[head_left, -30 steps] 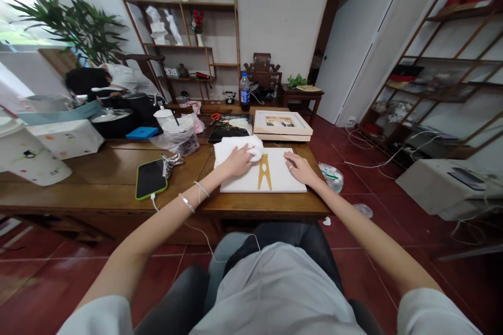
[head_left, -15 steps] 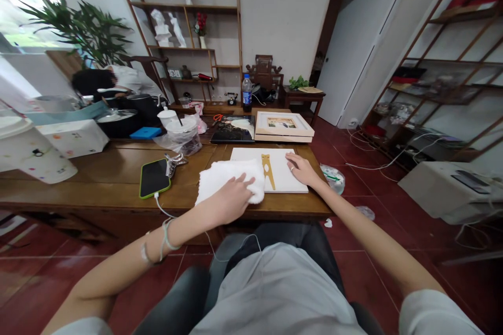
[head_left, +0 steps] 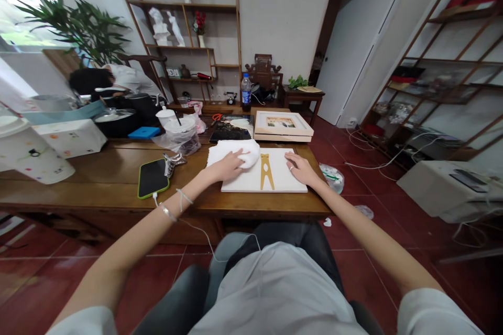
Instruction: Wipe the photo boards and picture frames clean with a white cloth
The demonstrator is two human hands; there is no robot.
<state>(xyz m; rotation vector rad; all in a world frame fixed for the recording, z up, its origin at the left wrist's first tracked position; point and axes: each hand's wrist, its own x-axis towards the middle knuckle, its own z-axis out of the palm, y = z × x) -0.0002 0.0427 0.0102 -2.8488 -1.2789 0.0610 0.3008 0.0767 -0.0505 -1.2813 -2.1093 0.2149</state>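
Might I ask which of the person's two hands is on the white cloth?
The left hand, resting on the white cloth; the right hand is apart from it, at the white board's right edge.

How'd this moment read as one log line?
left hand: on white cloth | right hand: on white board | gold figure: between hands

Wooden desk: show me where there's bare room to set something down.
Widest bare patch: the wood between the patterned cup, white box and phone. A smaller one lies between phone and white board, partly under the left forearm. Crowded: behind the board, with a framed picture and dark panel; back left, with a blue box and bagged cup.
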